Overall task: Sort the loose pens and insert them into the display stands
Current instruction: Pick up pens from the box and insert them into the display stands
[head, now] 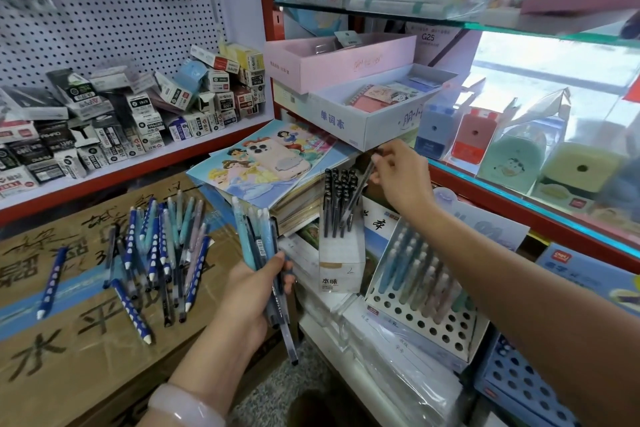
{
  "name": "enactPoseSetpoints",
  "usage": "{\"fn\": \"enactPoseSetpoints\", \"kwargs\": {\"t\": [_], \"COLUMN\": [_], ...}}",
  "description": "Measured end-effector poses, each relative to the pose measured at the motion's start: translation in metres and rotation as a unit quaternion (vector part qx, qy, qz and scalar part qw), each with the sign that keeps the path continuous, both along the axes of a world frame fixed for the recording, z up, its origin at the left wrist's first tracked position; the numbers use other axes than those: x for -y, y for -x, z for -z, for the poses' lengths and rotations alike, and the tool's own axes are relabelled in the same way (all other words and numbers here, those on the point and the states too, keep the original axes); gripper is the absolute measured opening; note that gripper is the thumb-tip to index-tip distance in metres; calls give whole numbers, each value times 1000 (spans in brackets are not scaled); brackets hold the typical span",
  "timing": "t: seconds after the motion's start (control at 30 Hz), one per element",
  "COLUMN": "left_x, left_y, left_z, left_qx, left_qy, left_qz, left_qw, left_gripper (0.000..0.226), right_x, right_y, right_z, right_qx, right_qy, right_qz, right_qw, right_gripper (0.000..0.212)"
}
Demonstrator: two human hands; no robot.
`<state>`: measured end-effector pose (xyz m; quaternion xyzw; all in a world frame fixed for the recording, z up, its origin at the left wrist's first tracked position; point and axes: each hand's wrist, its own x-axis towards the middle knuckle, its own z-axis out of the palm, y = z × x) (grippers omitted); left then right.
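While the right hand [398, 177] pinches one dark pen [358, 191] by its upper end, the pen slants down and to the left, its lower tip among the black-capped pens already standing in the tall clear stand [341, 253]. Head view: long axis is tilted, not yet upright; judgement: the coming move turns on bringing that axis in line with a free slot directly below the hand. Stand sits just left of and below the right hand, so this hand is the nearer one.

Left hand [256, 291] grips a bundle of pens [263, 253], pale blue and dark, fanned upward, nearer and to the left of the stand. Loose pens [156, 253] lie scattered on the cardboard box [69, 340] farther left. White perforated stand [426, 295], right of the clear one, holds pastel pens with many holes open.
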<state>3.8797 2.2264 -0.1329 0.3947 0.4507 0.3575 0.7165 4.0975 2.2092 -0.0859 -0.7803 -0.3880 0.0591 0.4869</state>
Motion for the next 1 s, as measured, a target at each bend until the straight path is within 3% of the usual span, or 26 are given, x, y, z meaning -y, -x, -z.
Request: {"fn": "enactPoseSetpoints", "kwargs": {"t": [0.07,0.17,0.67,0.87,0.93,1.0], "left_x": [-1,0,4,9,10,14], "left_y": [-1,-2,-2,1,1,0], "left_z": [1,2,-2,-6,-6,-6], "left_qx": [-6,-4,1,17,22,26], "left_qy": [0,0,-18,-13,-8,-5], "left_qz": [-2,-5,24,37,40,48], "left_qw": [1000,1000,1000,999,999,998], "left_gripper": [7,5,6,7,8,9], "right_x": [1,-3,-20,-8,-2,2], "right_y": [-3,-2,3,18,31,50], "right_z": [14,33,58,45,35,26], "right_qx": [84,140,202,124,40,-101], "right_qy": [34,67,199,163,142,129], "right_qz": [-8,-12,-32,-8,-78,-196], "right_qw": [996,988,958,979,986,967], "right_gripper": [16,20,22,19,23,26]}}
